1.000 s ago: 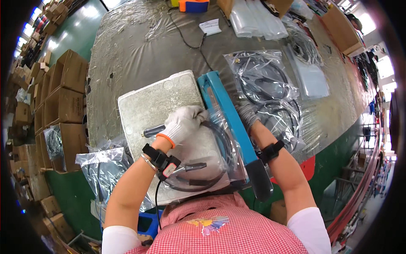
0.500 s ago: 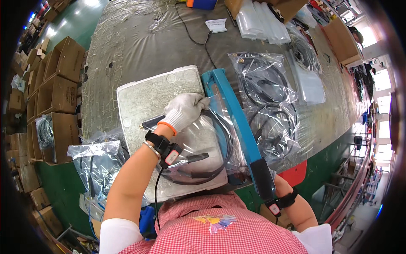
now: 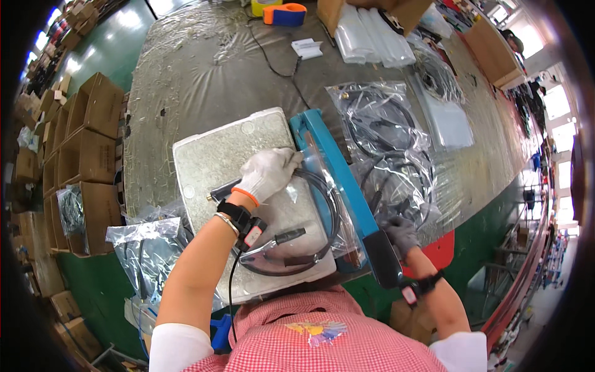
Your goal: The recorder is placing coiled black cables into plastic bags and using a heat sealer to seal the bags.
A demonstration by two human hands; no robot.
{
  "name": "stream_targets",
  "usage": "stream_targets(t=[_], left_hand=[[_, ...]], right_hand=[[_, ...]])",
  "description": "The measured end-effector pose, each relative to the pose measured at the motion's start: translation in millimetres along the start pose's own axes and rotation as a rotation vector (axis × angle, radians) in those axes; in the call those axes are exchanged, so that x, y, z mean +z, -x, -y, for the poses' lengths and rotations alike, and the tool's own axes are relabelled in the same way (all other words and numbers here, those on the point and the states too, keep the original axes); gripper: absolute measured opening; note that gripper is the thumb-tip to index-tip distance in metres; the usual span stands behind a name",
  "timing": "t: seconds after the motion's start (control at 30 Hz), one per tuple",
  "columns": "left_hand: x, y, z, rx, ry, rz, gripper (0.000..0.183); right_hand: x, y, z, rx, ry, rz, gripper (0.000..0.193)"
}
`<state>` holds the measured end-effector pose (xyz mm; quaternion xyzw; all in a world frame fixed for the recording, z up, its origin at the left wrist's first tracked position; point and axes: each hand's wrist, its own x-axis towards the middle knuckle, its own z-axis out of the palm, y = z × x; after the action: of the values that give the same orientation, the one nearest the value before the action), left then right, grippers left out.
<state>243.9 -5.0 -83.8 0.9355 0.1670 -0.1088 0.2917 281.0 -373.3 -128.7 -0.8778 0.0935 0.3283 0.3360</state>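
Note:
My left hand (image 3: 268,172), in a white knit glove, is closed with its fingertips pinching the mouth of a clear plastic bag (image 3: 290,228). Inside this bag lies a coiled black cable (image 3: 338,217) with connector ends, resting on a white foam block (image 3: 217,152). The bag's upper edge runs to a teal bag sealer (image 3: 338,164), whose long arm ends in a black handle (image 3: 381,257). My right hand (image 3: 401,234), in a grey glove, is just right of that handle, beside bagged black cables (image 3: 403,186); its fingers are partly hidden and blurred.
More bagged cables (image 3: 145,254) lie at the left table edge. Open cardboard boxes (image 3: 87,155) stand in stacks beyond it. Toward the back are a blue-orange tape dispenser (image 3: 285,15), clear bags (image 3: 372,40) and a power cord (image 3: 273,68). A red stool (image 3: 437,254) is at the right edge.
My right hand has come into view from behind the sealer's handle, shifting up along its right side. My left hand keeps its pinch on the bag; the whole view has shifted slightly.

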Motion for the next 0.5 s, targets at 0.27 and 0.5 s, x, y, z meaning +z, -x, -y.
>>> stream_targets(t=[0.27,0.5], left_hand=[[-2.6,4.1,5.9,-0.034,0.023,0.056,0.040],[-6.5,5.7,6.0,-0.003,0.035,0.071,0.043]], right_hand=[[19.9,105.6,119.3,-0.885,0.294,0.139,0.064],[71.6,79.1,58.4,-0.934,0.767,-0.223,0.073]])
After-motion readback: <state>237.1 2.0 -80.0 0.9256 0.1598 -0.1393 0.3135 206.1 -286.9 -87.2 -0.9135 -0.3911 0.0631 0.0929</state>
